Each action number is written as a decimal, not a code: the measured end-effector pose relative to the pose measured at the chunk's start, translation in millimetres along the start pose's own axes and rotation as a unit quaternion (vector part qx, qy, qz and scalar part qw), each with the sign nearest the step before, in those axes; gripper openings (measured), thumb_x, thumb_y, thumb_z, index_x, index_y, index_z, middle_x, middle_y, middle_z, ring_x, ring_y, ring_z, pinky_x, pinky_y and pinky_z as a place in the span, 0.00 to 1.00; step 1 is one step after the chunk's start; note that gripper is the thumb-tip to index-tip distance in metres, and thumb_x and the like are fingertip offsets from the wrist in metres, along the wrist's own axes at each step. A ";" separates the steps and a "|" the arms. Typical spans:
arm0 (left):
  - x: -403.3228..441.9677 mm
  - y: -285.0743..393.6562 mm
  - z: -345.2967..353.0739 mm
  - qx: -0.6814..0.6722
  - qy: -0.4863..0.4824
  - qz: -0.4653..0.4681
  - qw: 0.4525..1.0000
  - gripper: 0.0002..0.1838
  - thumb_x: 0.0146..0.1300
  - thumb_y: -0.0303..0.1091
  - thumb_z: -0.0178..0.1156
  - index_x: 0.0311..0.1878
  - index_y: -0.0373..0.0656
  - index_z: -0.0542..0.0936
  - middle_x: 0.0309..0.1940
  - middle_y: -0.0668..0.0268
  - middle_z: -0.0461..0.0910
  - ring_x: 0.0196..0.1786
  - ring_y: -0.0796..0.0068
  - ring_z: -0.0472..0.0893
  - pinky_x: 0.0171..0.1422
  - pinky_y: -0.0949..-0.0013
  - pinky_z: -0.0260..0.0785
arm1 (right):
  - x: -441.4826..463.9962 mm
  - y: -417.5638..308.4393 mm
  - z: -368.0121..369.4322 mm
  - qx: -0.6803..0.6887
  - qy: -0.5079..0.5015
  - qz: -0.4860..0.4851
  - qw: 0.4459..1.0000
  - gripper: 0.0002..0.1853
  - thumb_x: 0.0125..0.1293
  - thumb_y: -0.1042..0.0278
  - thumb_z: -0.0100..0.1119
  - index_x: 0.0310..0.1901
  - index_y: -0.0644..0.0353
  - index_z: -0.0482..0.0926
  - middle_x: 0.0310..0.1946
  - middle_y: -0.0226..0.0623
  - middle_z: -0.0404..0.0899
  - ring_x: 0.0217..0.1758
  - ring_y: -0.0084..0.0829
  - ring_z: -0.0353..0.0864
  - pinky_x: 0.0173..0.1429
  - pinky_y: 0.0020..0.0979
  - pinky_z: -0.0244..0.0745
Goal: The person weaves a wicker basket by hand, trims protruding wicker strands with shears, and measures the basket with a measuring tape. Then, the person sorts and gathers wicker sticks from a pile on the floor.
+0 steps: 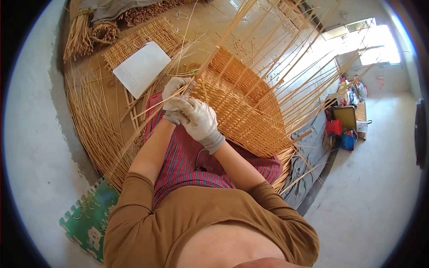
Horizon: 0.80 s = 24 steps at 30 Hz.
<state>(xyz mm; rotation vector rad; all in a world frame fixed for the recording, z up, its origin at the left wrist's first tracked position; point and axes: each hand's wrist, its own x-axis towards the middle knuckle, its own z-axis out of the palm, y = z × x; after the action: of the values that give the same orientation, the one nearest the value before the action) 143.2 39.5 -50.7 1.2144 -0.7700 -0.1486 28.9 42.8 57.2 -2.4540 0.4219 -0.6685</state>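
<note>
Head cam shows the basket (250,120) right up against the person's lap, ahead and a bit right, long stakes (308,87) sticking up and fanning out past the rim. Left side's pretty tight: loose canes (96,116) spread on the brown floor, then the wall (33,111). Over on the right there's a grey cloth (308,154) beside the basket, then a dark edge, then a wide strip of pale floor (371,174) running back toward a bright window (380,44). Way more elbow room on that side.

Hands are together, both gloved, at the basket's left end. Left hand (174,89) is curled around a few strands (204,64); right hand (199,119) is bent in against it, fingers closed on the strands too. They overlap, so can't tell which finger has what. Both forearms reach forward and angle in, sleeves up around the elbows.

Basket's far wall shows on the inside, but the near wall blocks part of the bottom, so no idea what's in there. Some red and blue clutter (333,127) sits off right, contents hard to make out.
</note>
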 end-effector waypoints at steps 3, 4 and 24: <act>-4.1 -12.4 4.5 -0.089 0.000 -0.022 0.996 0.08 0.57 0.13 0.68 0.33 0.34 0.78 0.33 0.64 0.77 0.35 0.75 0.79 0.39 0.71 0.74 | -5.1 7.8 13.7 -0.052 0.027 -0.033 0.998 0.23 0.58 0.68 0.71 0.57 0.53 0.80 0.35 0.36 0.82 0.37 0.42 0.82 0.40 0.36 0.78; -3.3 -14.8 4.4 -0.061 -0.005 0.022 0.998 0.09 0.56 0.11 0.68 0.32 0.34 0.77 0.34 0.64 0.77 0.36 0.75 0.78 0.40 0.72 0.75 | -9.0 8.2 19.1 -0.040 0.067 -0.025 0.997 0.23 0.58 0.67 0.72 0.56 0.53 0.80 0.35 0.36 0.81 0.37 0.41 0.82 0.39 0.36 0.78; 64.1 -17.3 -23.9 -0.205 -0.257 -0.223 0.918 0.17 0.62 0.24 0.70 0.53 0.41 0.79 0.44 0.71 0.76 0.46 0.80 0.77 0.52 0.74 0.77 | -41.0 30.8 -7.4 -0.088 0.092 0.017 0.992 0.08 0.63 0.76 0.60 0.43 0.61 0.82 0.44 0.35 0.87 0.44 0.37 0.87 0.45 0.35 0.82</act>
<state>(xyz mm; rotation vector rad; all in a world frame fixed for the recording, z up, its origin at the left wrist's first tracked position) 210.2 20.1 -40.1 0.9312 -0.8440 -0.9909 -13.6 32.6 29.4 -2.5513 0.6179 -0.8805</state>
